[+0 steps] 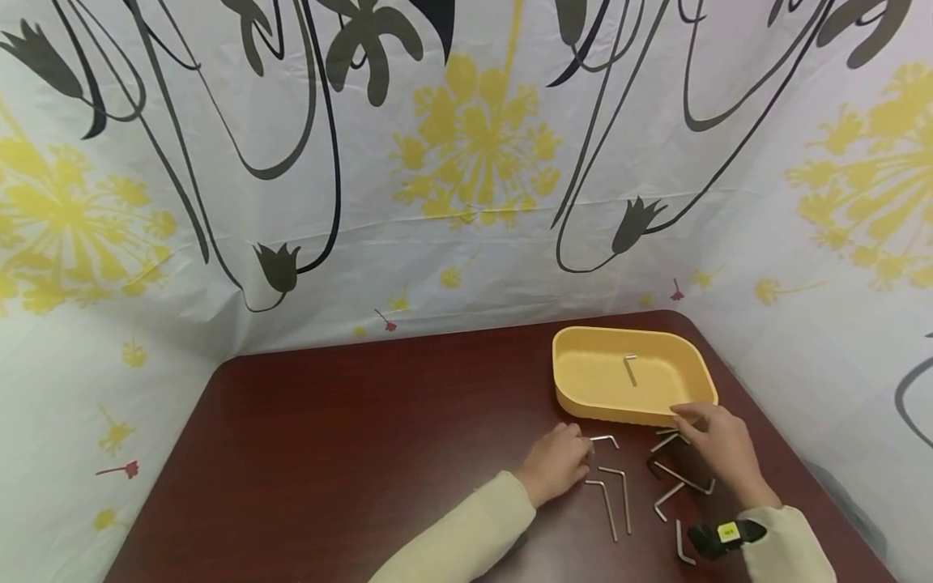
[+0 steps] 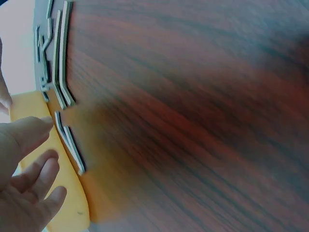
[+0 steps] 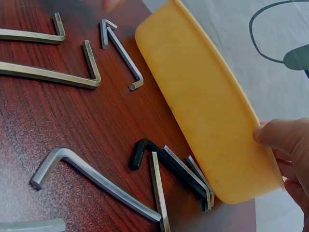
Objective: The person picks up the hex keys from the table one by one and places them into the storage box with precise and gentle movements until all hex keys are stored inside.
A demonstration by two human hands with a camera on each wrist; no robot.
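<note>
My left hand (image 1: 557, 461) is over the table just in front of the yellow plastic tray (image 1: 612, 411), its fingers loosely bent and apart in the left wrist view. Close to its fingertips lie small hex keys (image 2: 70, 142); I see no key in its grasp. My right hand (image 1: 717, 445) pinches the tray's rim at the near right corner, thumb (image 3: 277, 135) against the outer wall. One hex key (image 1: 630, 370) rests inside the tray. Below the right hand, a black hex key (image 3: 178, 166) lies among several silver ones.
Two long hex keys (image 1: 615, 502) lie side by side between the hands. Nearer the front are further silver hex keys (image 1: 679, 542). The dark wooden table (image 1: 350, 453) has a patterned cloth (image 1: 466, 267) hanging behind it and along its sides.
</note>
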